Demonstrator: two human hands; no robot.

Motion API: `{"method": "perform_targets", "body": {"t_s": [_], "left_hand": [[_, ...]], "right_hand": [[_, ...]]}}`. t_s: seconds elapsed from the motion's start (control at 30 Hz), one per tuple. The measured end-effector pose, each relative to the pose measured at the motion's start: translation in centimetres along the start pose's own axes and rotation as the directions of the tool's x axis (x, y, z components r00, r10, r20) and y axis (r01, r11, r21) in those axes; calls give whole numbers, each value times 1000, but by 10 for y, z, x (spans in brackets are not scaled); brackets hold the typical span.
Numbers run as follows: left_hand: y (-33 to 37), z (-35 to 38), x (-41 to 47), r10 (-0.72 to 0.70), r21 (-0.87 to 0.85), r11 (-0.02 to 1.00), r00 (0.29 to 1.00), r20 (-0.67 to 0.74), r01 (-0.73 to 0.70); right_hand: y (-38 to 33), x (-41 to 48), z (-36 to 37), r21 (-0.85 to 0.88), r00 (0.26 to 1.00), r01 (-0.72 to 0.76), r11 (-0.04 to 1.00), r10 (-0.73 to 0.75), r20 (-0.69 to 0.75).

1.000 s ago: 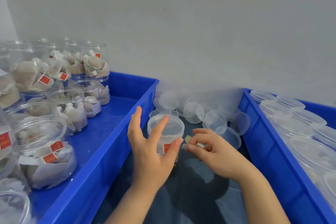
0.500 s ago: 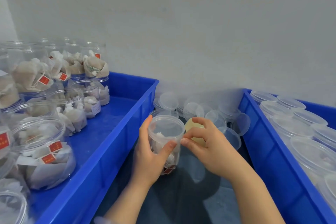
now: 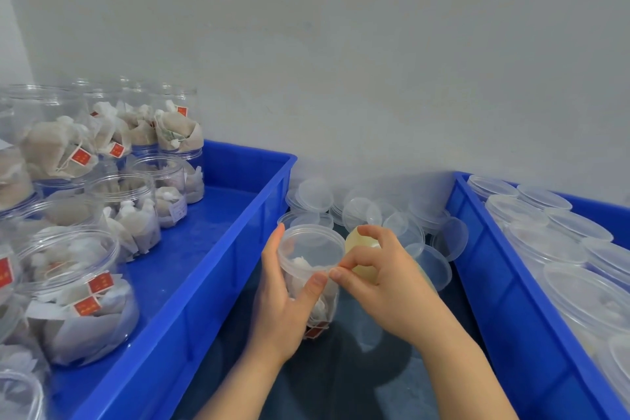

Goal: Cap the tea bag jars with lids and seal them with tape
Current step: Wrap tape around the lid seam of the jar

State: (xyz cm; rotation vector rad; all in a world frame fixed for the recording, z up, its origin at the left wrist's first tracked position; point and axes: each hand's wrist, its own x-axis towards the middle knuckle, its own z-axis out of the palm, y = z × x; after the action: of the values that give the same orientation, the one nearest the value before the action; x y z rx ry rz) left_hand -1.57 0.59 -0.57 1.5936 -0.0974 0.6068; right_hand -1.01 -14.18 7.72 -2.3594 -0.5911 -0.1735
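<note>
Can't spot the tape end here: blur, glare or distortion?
Head view: slightly soft, evenly lit, no hard glare; clear plastic tea bag jar and pale yellow tape roll read fine; tape end at the right hand too faint to resolve; frame edges stretched, wide-angle.

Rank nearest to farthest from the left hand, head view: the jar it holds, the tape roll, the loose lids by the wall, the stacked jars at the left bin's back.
1. jar: gripped by the left hand, centre.
2. tape roll: just right of the jar, in the right hand.
3. loose lids: behind, by the wall.
4. stacked jars: far back-left, in the left bin.
</note>
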Motion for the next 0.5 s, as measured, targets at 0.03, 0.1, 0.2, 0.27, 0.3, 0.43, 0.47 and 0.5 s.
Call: {"method": "perform_targets", "body": {"t_s": [0.03,0.1,0.2,0.27,0.3,0.43,0.47,0.5], "left_hand": [[0,0,-1,1,-5,1000,1000,1,-1],[1,0,-2,7,-20,1000,1000,13,-7],[4,1,-3,-7,-29,1000,1000,31,7],[4,3,-4,-6,-15,1000,999,34,6],[5,4,-4,-2,-5,1000,999,34,3],[4,3,-4,8,-11,1000,999,31,-7],[5,3,-3,9,-13,1000,1000,25,-9],[5,4,-3,10,-11,1000,1000,18,-9]], "right_hand": [[0,0,2,14,1000,-8,1000,8,-13],[0,1,5,43,998,-31,999,33,-59],[3,2,10,114,995,-52,992,60,-75],[4,2,10,151,997,-55,987,63,-49],[5,1,10,156,997,-56,986,63,-41],[5,-2,5,152,999,-49,987,48,8],[6,-3,3,155,998,-50,987,45,38],[7,-4,-1,163,997,-54,985,43,71]]}}
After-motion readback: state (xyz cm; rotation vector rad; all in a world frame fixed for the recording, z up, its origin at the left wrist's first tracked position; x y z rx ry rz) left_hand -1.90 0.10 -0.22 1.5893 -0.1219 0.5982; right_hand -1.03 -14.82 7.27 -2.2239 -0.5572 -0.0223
